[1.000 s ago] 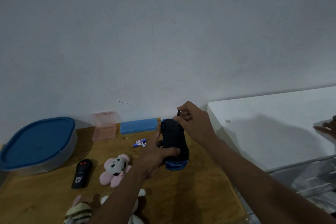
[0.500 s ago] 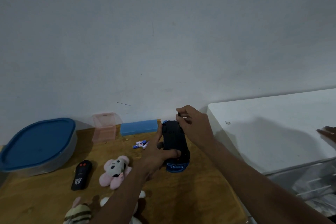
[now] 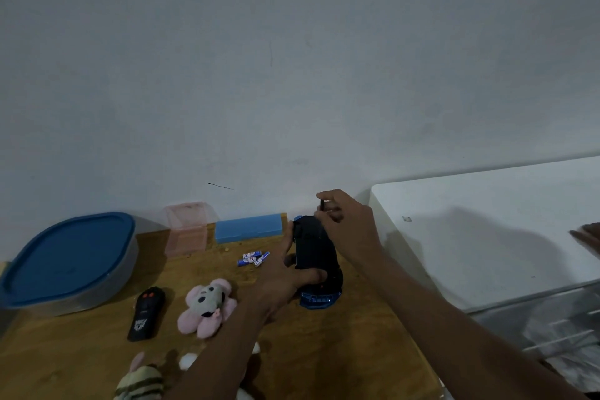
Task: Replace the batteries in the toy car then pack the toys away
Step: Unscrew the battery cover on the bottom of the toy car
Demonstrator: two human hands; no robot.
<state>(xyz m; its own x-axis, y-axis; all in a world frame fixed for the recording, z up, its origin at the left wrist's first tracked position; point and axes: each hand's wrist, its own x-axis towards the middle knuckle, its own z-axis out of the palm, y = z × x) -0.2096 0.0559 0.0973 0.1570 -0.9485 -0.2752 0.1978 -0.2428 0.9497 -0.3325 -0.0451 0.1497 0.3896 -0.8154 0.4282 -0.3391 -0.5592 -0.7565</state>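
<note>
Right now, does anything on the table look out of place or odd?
Only the car is unusual: it seems to lie flipped, dark underside up, gripped by the left hand, while the right hand pinches a thin tool at its far end. Loose batteries lie beside it on the table. Nothing looks spilled or broken.

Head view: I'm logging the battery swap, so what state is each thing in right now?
Black-and-blue toy car: underside toward camera, gripped by left hand.
Right hand: pinches thin dark tool at car's far end.
Small blue-and-white batteries: loose on wooden table.
Clear plastic tub with blue lid: closed.
Black remote control: lying flat, untouched.
</note>
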